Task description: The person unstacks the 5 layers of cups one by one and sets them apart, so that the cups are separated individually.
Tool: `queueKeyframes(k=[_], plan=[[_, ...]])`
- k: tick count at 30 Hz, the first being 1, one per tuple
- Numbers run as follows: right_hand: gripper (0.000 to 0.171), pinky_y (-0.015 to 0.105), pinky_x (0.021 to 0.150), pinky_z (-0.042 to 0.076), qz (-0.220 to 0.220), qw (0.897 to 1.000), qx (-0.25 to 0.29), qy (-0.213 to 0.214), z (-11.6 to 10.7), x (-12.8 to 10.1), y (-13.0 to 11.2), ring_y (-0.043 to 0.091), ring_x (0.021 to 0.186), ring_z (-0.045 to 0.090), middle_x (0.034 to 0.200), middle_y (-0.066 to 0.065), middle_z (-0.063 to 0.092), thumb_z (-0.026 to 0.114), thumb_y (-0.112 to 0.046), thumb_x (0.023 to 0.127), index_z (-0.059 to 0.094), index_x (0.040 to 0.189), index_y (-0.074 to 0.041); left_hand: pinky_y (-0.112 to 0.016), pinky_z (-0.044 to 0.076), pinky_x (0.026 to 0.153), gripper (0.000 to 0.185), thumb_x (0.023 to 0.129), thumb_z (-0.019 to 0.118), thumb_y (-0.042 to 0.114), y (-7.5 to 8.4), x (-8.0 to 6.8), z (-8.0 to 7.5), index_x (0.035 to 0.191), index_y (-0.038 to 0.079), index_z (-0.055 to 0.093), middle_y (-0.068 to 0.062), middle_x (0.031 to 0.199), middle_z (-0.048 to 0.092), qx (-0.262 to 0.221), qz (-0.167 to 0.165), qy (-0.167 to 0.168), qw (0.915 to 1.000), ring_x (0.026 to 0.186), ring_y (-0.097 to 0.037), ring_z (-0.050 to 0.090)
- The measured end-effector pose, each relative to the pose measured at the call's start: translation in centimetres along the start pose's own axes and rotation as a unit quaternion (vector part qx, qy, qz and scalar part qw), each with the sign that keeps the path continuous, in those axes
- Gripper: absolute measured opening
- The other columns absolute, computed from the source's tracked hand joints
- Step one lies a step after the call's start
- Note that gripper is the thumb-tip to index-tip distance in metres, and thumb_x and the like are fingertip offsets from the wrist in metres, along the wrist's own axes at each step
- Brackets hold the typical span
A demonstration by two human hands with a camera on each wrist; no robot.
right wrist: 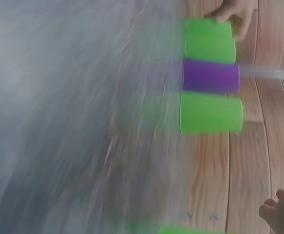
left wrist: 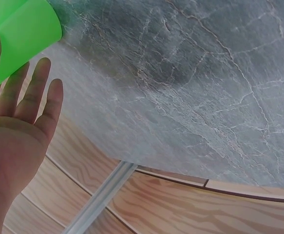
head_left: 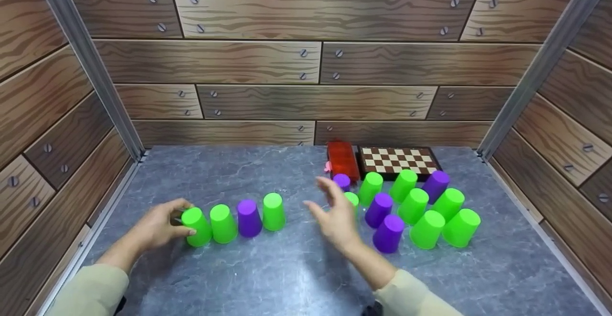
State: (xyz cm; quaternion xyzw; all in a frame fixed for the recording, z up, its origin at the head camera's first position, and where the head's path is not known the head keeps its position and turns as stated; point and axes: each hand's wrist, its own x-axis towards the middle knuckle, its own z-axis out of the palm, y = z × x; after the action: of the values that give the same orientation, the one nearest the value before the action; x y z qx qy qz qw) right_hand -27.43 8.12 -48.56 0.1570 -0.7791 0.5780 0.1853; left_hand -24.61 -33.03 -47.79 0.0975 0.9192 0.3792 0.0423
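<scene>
My left hand [head_left: 158, 223] grips the leftmost green cup [head_left: 197, 227] of a row, thumb in front and fingers behind. In the left wrist view, that hand's last fingers stretch out loosely beside the cup. The row continues right with another green cup [head_left: 224, 224], a purple cup [head_left: 249, 219] and one more green cup [head_left: 274, 212], all upside down. My right hand [head_left: 338, 223] hovers with fingers spread and nothing in them, between that row and a larger group. It partly hides a green cup [head_left: 353, 201] and a purple cup [head_left: 342, 181].
Several more upside-down cups, green [head_left: 427, 230] and purple [head_left: 388, 234], stand at the right. Behind them lie a checkered board [head_left: 399, 159] and a red case [head_left: 343, 160]. Wood-patterned walls [head_left: 267, 62] enclose the grey marbled tabletop [head_left: 229, 172].
</scene>
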Motion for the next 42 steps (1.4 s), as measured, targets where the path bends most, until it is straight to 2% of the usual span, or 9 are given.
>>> queueKeyframes(k=[6, 11, 16, 20, 31, 37, 42], plan=[[0.060, 0.055, 0.115, 0.047, 0.063, 0.996, 0.065, -0.016, 5.2, 0.1, 0.5, 0.039, 0.129, 0.062, 0.132, 0.019, 0.069, 0.089, -0.008, 0.086, 0.062, 0.139, 0.000, -0.052, 0.060, 0.092, 0.043, 0.085, 0.090, 0.014, -0.1, 0.0, 0.1, 0.122, 0.009, 0.068, -0.011, 0.117, 0.075, 0.003, -0.008, 0.001, 1.0000, 0.111, -0.034, 0.070], [0.064, 0.058, 0.116, 0.045, 0.093, 0.994, 0.057, -0.010, 7.9, -0.2, 1.1, 0.040, 0.133, 0.059, 0.136, 0.022, 0.067, 0.091, -0.009, 0.083, 0.062, 0.140, -0.002, -0.052, 0.060, 0.092, 0.041, 0.085, 0.090, 0.012, -0.2, 0.1, 0.0, 0.119, 0.010, 0.068, -0.011, 0.115, 0.075, 0.001, 0.000, 0.002, 1.0000, 0.110, -0.034, 0.071], [0.064, 0.058, 0.113, 0.047, 0.101, 0.994, 0.043, -0.007, 9.0, -0.6, 1.5, 0.042, 0.131, 0.058, 0.135, 0.021, 0.066, 0.093, -0.009, 0.081, 0.064, 0.138, -0.005, -0.051, 0.061, 0.091, 0.040, 0.085, 0.090, 0.012, -0.3, 0.3, -0.1, 0.118, 0.009, 0.067, -0.011, 0.114, 0.076, 0.004, 0.013, 0.003, 0.9999, 0.109, -0.035, 0.072], [0.062, 0.058, 0.110, 0.049, 0.106, 0.994, 0.033, -0.007, 9.5, -0.7, 1.8, 0.043, 0.127, 0.058, 0.130, 0.016, 0.067, 0.093, -0.007, 0.081, 0.065, 0.136, -0.005, -0.052, 0.061, 0.091, 0.039, 0.086, 0.090, 0.012, -0.3, 0.3, -0.1, 0.118, 0.008, 0.067, -0.011, 0.114, 0.076, 0.007, 0.014, 0.003, 0.9999, 0.109, -0.035, 0.072], [0.056, 0.052, 0.108, 0.051, 0.132, 0.990, 0.032, -0.024, 9.7, -0.9, 2.3, 0.034, 0.123, 0.062, 0.126, 0.009, 0.069, 0.090, -0.004, 0.084, 0.063, 0.134, -0.006, -0.054, 0.060, 0.094, 0.041, 0.084, 0.090, 0.011, -0.2, 0.1, 0.1, 0.119, 0.009, 0.068, -0.011, 0.115, 0.075, 0.002, -0.008, 0.002, 1.0000, 0.112, -0.038, 0.070], [0.053, 0.054, 0.106, 0.054, 0.106, 0.991, 0.076, -0.024, 8.2, -1.4, 1.8, 0.031, 0.120, 0.066, 0.124, 0.010, 0.071, 0.089, -0.004, 0.085, 0.064, 0.131, -0.009, -0.055, 0.060, 0.094, 0.042, 0.085, 0.090, 0.012, -0.2, 0.1, 0.1, 0.120, 0.009, 0.067, -0.012, 0.116, 0.075, 0.003, -0.003, -0.002, 1.0000, 0.111, -0.038, 0.071], [0.052, 0.055, 0.108, 0.053, 0.073, 0.990, 0.116, -0.027, 5.9, -2.0, 0.3, 0.033, 0.120, 0.067, 0.125, 0.014, 0.070, 0.088, -0.004, 0.085, 0.063, 0.131, -0.007, -0.056, 0.060, 0.093, 0.043, 0.085, 0.090, 0.011, -0.2, 0.1, -0.1, 0.121, 0.007, 0.067, -0.014, 0.116, 0.075, 0.008, 0.002, 0.001, 1.0000, 0.112, -0.039, 0.070]])
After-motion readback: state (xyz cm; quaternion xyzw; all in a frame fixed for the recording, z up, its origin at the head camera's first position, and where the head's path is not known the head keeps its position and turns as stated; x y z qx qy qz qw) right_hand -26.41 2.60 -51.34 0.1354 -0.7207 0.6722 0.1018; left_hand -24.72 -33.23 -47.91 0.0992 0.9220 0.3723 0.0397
